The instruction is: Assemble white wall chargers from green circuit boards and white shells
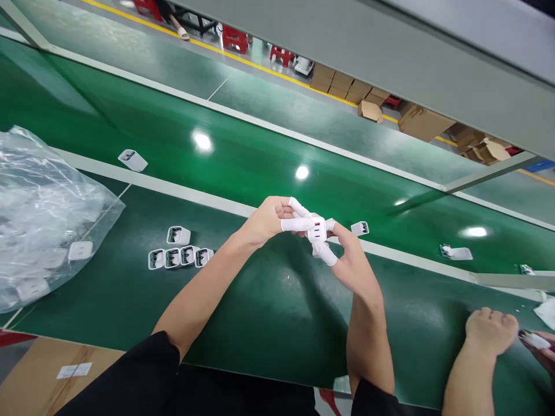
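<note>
Currently left hand (pixel 265 221) and right hand (pixel 352 263) both pinch the white, boxy plastic charger (pixel 316 233) above the flat green tabletop (pixel 260 326). Probably seating its port face (pixel 319 229); next move calls for even squeezing.

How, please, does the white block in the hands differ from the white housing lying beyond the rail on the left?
The left hand and right hand hold the block; the housing lies on the green surface. The block's face has slots, one red; the housing shows an open end. Both are white.
</note>
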Action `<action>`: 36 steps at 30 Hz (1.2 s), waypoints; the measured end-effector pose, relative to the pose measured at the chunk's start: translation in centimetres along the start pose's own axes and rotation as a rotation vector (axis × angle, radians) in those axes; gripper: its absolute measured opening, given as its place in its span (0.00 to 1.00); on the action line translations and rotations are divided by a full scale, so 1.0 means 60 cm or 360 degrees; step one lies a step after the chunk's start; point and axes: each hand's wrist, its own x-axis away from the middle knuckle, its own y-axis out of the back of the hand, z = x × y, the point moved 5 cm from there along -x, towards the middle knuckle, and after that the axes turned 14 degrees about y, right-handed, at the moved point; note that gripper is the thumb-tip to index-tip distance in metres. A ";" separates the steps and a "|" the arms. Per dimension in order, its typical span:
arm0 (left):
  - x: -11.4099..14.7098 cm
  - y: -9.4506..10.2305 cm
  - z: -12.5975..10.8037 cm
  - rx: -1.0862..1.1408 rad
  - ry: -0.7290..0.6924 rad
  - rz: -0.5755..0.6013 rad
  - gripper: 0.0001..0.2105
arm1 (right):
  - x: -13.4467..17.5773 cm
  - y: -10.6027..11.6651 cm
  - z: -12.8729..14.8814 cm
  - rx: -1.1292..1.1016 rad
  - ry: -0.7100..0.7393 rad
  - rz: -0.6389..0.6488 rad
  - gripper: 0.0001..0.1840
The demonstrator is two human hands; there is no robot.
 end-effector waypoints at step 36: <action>0.001 -0.027 0.174 -0.1250 -0.0792 -0.0516 0.18 | 0.088 -0.026 -0.211 0.0668 -0.0402 0.0303 0.18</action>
